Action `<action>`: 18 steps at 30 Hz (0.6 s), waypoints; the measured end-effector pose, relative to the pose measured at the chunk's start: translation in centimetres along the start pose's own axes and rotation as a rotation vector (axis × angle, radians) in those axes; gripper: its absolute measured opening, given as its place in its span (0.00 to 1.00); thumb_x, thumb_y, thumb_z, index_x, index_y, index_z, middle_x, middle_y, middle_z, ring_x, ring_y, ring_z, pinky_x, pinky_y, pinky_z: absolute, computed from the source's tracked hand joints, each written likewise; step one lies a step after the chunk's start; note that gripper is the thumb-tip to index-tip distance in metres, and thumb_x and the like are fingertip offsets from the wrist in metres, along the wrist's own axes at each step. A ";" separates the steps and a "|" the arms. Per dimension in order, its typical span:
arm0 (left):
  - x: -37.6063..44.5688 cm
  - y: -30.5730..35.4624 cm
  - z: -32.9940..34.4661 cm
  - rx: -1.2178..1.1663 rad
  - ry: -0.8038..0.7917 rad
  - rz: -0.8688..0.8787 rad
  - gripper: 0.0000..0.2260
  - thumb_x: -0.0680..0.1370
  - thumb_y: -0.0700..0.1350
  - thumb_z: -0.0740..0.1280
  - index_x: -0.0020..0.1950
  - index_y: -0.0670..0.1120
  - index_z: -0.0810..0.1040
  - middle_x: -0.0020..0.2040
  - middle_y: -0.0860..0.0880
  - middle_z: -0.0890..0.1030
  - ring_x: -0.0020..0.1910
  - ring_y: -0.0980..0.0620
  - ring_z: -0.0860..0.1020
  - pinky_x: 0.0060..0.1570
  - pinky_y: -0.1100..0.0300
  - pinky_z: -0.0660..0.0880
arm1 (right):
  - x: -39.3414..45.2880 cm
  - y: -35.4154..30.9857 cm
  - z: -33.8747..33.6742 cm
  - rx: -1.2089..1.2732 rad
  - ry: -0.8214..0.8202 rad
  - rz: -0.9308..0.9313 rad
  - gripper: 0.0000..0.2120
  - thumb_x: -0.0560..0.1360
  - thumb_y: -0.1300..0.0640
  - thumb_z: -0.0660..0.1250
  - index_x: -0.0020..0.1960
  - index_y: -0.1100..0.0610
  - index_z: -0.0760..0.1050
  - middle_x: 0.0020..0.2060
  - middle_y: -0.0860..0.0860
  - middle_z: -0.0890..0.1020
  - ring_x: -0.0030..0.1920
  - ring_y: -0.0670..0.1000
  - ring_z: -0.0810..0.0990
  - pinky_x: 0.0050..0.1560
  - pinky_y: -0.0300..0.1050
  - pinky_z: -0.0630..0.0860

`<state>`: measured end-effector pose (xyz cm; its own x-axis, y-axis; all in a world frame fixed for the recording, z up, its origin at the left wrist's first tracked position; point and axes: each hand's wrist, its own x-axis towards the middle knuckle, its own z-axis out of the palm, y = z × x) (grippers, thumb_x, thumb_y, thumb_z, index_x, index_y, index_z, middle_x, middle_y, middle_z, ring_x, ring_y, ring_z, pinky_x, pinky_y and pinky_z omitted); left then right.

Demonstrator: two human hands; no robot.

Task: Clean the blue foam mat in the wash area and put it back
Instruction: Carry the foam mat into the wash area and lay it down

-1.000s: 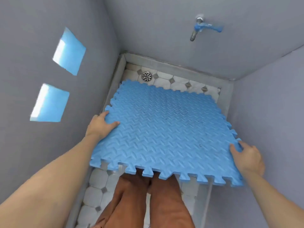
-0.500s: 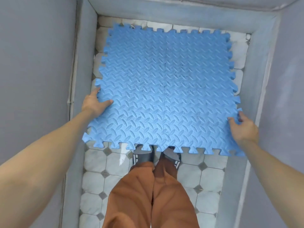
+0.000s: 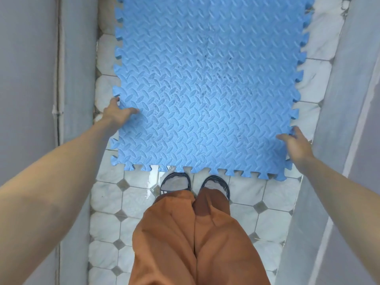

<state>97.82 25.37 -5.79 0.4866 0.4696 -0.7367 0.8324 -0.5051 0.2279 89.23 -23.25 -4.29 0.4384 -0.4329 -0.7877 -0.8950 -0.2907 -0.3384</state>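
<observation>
- The left hand (image 3: 117, 115) grips the left edge of the blue foam mat (image 3: 205, 89), thumb lying on top of the patterned face and the fingers tucked under the toothed border.
- The right hand (image 3: 295, 144) holds the right edge nearer the front corner, thumb on top and fingers curled round the side (a couple of fingertips poke up past the teeth).
- Both forearms are bare and reach out from the near corners toward the mat.
- The mat lies spread between the two hands over the tiled floor (image 3: 109, 204), its far part running out of sight at the top; I cannot tell whether it rests flat on the tiles or hangs just above them.
- Dark specks dot the middle of its raised tread pattern, and a seam runs down the centre.
- Just beyond its near edge stand two feet in dark sandals (image 3: 175, 182), under loose orange trousers (image 3: 195, 243).
- The floor is white octagonal tile with small grey squares, and it shines wet beside the left foot.
- Grey walls (image 3: 26, 79) close in on the left and right.
</observation>
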 end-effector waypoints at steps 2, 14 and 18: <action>0.3 0.2 0.3 -0.028 0.019 0.000 0.37 0.71 0.54 0.72 0.75 0.51 0.58 0.71 0.43 0.66 0.66 0.42 0.70 0.61 0.51 0.70 | 0.3 -0.5 0.5 0.007 -0.029 0.022 0.19 0.72 0.49 0.68 0.59 0.56 0.70 0.55 0.52 0.79 0.54 0.55 0.77 0.53 0.52 0.71; -11.7 10.0 -7.3 0.127 0.009 0.292 0.34 0.75 0.49 0.70 0.76 0.48 0.56 0.73 0.43 0.61 0.64 0.41 0.73 0.57 0.53 0.73 | -10.7 -12.8 -1.3 -0.019 -0.160 -0.015 0.42 0.73 0.44 0.67 0.79 0.46 0.47 0.77 0.48 0.60 0.73 0.54 0.65 0.70 0.51 0.64; -18.3 16.2 -14.4 0.120 0.048 0.432 0.33 0.76 0.48 0.69 0.76 0.47 0.57 0.73 0.43 0.61 0.66 0.43 0.69 0.61 0.52 0.68 | -17.8 -20.5 -6.0 0.018 -0.152 -0.139 0.46 0.69 0.38 0.71 0.79 0.43 0.50 0.77 0.47 0.61 0.73 0.54 0.67 0.69 0.50 0.66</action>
<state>106.24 19.00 20.56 0.7968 0.2287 -0.5593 0.5150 -0.7413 0.4305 100.29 -14.66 19.74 0.5415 -0.2551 -0.8010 -0.8286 -0.3226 -0.4575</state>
